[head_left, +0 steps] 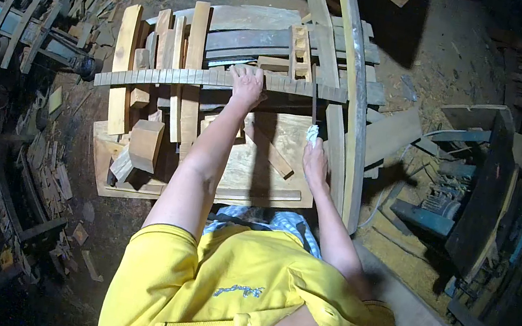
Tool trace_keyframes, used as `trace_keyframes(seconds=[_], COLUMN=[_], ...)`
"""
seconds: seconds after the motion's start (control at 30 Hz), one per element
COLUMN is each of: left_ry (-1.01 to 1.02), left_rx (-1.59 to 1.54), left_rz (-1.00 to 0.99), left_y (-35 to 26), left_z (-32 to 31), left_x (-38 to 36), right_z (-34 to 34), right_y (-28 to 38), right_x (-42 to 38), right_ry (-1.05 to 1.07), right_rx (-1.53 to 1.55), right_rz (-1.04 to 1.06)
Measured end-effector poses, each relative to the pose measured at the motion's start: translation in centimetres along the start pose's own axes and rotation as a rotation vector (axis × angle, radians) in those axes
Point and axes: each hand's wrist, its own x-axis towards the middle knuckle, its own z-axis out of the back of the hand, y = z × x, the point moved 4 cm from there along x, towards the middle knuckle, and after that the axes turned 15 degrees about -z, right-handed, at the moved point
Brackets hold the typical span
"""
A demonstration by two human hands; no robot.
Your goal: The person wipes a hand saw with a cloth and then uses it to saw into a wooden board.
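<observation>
A long wooden strip (pixel 210 77), marked with many evenly spaced crosswise lines, lies across several upright-running boards. My left hand (pixel 246 84) is on top of this strip near its middle, fingers curled over the far edge and gripping it. Closer to the strip's right end, my right hand (pixel 316 162) is closed round the white-wrapped handle of a thin hand saw (pixel 314 96). The dark, narrow blade points away from me and crosses the strip; its teeth are too small to make out.
Under the strip are stacked grey planks (pixel 254 37) and a broad wooden board (pixel 273 130). A wooden block (pixel 145 144) stands at front left. A long beam (pixel 354 102) runs along the right. Further right sits a motor (pixel 440 203) beside a dark panel (pixel 481 200). Offcuts litter the floor.
</observation>
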Motion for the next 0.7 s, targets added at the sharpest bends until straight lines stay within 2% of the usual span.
trace_keyframes(seconds=[0.1,0.23,0.37,0.5,0.57,0.7], left_ry=[0.073,0.064,0.083,0.171,-0.030,-0.012], left_rx=[0.067,0.000,0.100,-0.089,0.021,0.046], left_rz=[-0.092,-0.100,-0.233,-0.228,-0.207,-0.217], left_y=[0.2,0.9,1.5,1.6,1.8,2.2], left_z=[-0.3,-1.9,-2.1,-2.3,-3.5,-5.2], left_x=[1.5,2.6,3.0,3.3,3.3,3.3], right_z=[-0.5,-0.9,-0.9,-1.9,-2.0,-0.9], right_y=[0.5,1.3,1.6,0.7,1.2,5.7], right_x=[-0.4,-1.1,-1.5,-1.4,0.1,4.9], right_ry=[0.017,0.002,0.021,-0.019,-0.040,0.034], right_rx=[-0.004,-0.029,-0.032,-0.077,-0.075,-0.110], right_rz=[-0.068,-0.093,-0.140,-0.154,-0.114,-0.171])
